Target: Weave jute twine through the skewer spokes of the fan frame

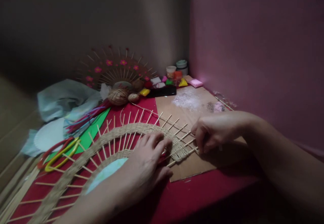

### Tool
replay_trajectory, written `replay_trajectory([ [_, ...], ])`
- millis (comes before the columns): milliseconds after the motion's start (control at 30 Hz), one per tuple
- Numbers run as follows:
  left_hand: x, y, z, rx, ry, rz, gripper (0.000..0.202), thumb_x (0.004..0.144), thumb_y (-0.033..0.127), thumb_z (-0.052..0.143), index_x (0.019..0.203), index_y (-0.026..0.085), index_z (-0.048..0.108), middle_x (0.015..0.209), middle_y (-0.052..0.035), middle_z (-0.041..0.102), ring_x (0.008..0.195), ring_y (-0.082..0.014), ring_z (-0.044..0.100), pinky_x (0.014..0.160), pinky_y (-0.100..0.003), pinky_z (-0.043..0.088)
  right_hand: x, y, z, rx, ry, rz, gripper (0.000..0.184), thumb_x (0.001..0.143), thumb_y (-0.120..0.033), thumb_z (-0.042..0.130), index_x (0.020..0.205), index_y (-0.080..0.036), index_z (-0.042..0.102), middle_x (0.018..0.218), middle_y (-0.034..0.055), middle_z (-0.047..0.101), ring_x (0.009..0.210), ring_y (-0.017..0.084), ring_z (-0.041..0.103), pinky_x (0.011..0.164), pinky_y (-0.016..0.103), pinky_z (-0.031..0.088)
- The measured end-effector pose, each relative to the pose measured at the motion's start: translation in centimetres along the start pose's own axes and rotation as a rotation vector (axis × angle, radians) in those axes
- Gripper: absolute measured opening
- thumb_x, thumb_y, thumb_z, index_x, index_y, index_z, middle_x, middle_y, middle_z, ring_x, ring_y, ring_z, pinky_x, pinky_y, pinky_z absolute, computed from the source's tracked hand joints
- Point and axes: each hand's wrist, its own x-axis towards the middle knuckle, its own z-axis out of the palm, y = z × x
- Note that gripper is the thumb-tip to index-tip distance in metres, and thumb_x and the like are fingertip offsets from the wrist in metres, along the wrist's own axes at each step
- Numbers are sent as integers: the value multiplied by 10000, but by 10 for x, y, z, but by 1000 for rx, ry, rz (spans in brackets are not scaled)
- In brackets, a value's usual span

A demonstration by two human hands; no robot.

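Note:
A large half-round woven fan (100, 145), made of thin sticks with a band of twine between them, lies in front of me. My left hand (149, 161) is laid over the fan's right part, fingers bent onto the sticks and thumb near the lower edge, holding it. At the band's right end, my right hand (210, 132) is closed beside the stick tips. A strand of twine (145, 109) runs from near the twine balls toward my right fingers, which pinch it; the fingertips are partly hidden.
Behind the fan are a twine ball (118, 96), a black phone-like slab (162, 91) and colourful clay packets (182, 82). Scissors (60, 153) lie left, beside a cloth (65, 97). A finished flowered fan (116, 67) leans against the wall. Cardboard (187, 170) lies under the right end.

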Motion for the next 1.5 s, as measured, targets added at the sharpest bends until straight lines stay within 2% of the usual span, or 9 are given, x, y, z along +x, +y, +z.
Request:
replay_trajectory([
  [200,1,-9,17,-10,126,-9,418,784,329,559,1180,252,447,1239,-92,436,1077,-270,396,905,-471,371,1,-1,3,4,-30,-145,229,770,-338,590,843,-152,701,821,44,651,735,127,568,586,205,428],
  [400,-1,-7,18,-29,124,-24,418,790,331,550,1183,231,448,1251,-85,430,1084,-253,389,926,-442,363,3,-1,3,24,-66,-143,250,783,-344,584,877,-144,700,801,42,651,735,127,570,633,217,432],
  [567,-2,-5,19,-5,125,-39,429,785,341,560,1186,228,454,1237,-85,440,1082,-261,384,919,-446,357,7,-10,8,-5,-72,-261,220,788,-275,591,838,-94,706,752,56,646,690,106,553,613,198,418],
  [833,-5,0,19,61,143,-81,457,772,349,581,1187,200,458,1228,-102,451,1067,-280,400,917,-462,348,12,-12,13,0,-42,-228,183,787,-267,589,802,-132,711,729,44,652,669,112,560,589,210,414],
  [933,-5,0,18,93,136,-92,433,777,364,574,1155,176,476,1168,-115,475,1023,-275,424,889,-451,368,12,-8,7,12,42,-155,219,794,-314,575,842,-140,700,797,55,660,722,137,579,622,231,431],
  [1067,-7,1,17,90,131,-105,426,779,368,570,1140,165,472,1117,-111,486,973,-257,447,842,-417,401,11,-10,-1,-87,253,-41,301,835,-383,489,787,-152,676,732,38,650,685,144,576,613,246,434],
  [1267,-10,2,17,90,158,-112,470,790,369,551,1200,179,422,1119,-107,481,970,-251,447,840,-415,407,6,-33,-23,-312,498,83,405,816,-485,446,967,-181,667,889,82,673,755,180,602,647,277,453],
  [1367,-11,2,18,103,167,-104,451,808,379,518,1196,168,426,1106,-109,489,962,-251,450,831,-412,412,28,-46,-45,-415,585,20,372,807,-460,463,953,-190,672,880,64,675,729,171,599,621,270,439],
  [1500,-10,1,22,128,202,-100,435,805,413,505,1153,155,453,1107,-114,491,968,-258,451,845,-415,407,99,-55,-69,-376,551,129,257,795,-336,509,909,-173,672,743,26,660,577,127,573,522,240,402],
])
